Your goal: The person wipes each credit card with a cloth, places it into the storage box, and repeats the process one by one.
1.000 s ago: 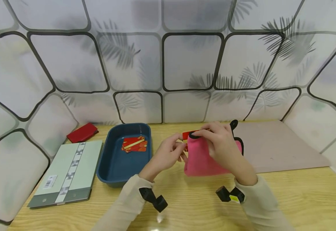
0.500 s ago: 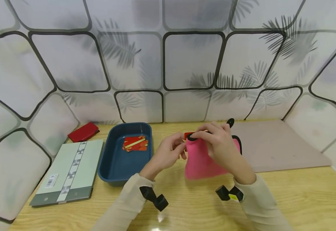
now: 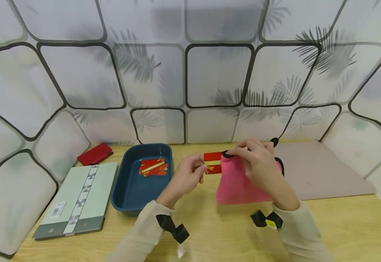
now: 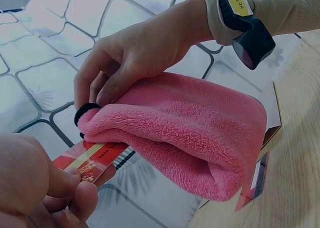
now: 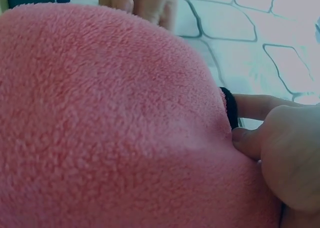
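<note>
My left hand (image 3: pixel 187 173) pinches the edge of a red card (image 3: pixel 212 163) with a gold band, between thumb and fingers. The card's right end is hidden by a pink plush cloth (image 3: pixel 239 182) with black edging. My right hand (image 3: pixel 259 165) grips that cloth by its upper left corner, thumb on the near side. In the left wrist view the cloth (image 4: pixel 190 123) hangs folded, and the card (image 4: pixel 92 158) lies against its black-trimmed corner. The right wrist view is mostly filled by the pink cloth (image 5: pixel 110 112).
A dark blue tray (image 3: pixel 128 196) with several red cards (image 3: pixel 153 167) stands left of my hands. Beyond it lie a pale green folder (image 3: pixel 67 193) and a red wallet-like case (image 3: pixel 95 154). A beige board (image 3: pixel 321 171) lies at the right, before a patterned backdrop (image 3: pixel 216 76).
The pink cloth and my right hand have shifted right, away from my left hand. Much more of the red card now shows between them. The left hand has barely moved.
</note>
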### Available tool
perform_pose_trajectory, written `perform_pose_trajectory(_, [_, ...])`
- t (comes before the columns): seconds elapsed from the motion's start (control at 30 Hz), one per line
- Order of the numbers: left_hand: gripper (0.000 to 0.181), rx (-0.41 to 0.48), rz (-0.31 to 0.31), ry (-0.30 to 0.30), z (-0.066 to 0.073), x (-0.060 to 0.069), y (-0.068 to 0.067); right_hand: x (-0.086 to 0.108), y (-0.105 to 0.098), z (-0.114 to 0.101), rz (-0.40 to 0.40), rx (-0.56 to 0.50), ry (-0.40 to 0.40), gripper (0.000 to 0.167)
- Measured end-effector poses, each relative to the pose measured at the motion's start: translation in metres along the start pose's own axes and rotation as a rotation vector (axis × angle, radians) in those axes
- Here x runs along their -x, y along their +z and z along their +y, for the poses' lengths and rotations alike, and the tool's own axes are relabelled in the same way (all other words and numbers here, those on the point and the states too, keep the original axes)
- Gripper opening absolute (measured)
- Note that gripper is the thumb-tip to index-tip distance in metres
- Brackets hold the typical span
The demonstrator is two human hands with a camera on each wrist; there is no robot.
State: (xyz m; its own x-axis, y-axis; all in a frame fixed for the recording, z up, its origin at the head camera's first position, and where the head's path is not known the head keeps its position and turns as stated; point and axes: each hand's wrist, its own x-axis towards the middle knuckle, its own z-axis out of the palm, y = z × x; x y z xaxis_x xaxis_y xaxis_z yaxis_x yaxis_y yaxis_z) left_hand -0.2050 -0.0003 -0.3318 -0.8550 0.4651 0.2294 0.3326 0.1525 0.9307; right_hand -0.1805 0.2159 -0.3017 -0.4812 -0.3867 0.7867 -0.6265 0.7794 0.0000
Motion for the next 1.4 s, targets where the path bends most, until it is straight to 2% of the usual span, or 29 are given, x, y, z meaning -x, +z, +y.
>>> perform_pose_trajectory(0.13, [0.012, 0.019, 0.036, -0.033, 0.001, 0.001, 0.001, 0.002, -0.008, 0.006, -0.007, 0.037, 0.029, 0.038])
perform_pose_trajectory(0.37, [0.041, 0.101, 0.089, -0.097, 0.002, 0.000, -0.003, 0.000, -0.013, 0.010, -0.010, 0.088, 0.039, 0.039])
perform_pose_trajectory(0.57, [0.041, 0.107, 0.112, -0.090, 0.000, 0.000, -0.002, -0.002, -0.019, 0.008, -0.017, 0.109, 0.045, 0.034])
perform_pose_trajectory(0.8, [0.043, 0.128, 0.048, -0.082, 0.002, 0.000, 0.001, -0.004, -0.017, -0.001, 0.015, 0.016, -0.019, 0.039])
perform_pose_trajectory(0.97, [0.042, 0.102, -0.013, -0.036, 0.002, 0.002, 0.004, -0.005, -0.007, -0.012, 0.013, 0.012, -0.082, 0.036])
perform_pose_trajectory(1.1, [0.040, 0.072, -0.037, -0.005, 0.002, 0.004, 0.007, -0.003, 0.002, -0.017, 0.011, -0.011, -0.115, 0.033])
perform_pose_trajectory(1.27, [0.040, 0.078, -0.059, 0.010, 0.000, 0.004, 0.009, -0.001, 0.008, -0.020, 0.010, -0.058, -0.121, 0.031])
perform_pose_trajectory(1.4, [0.040, 0.102, -0.097, 0.050, -0.001, 0.004, 0.008, 0.000, 0.009, -0.020, 0.007, -0.065, -0.106, 0.031])
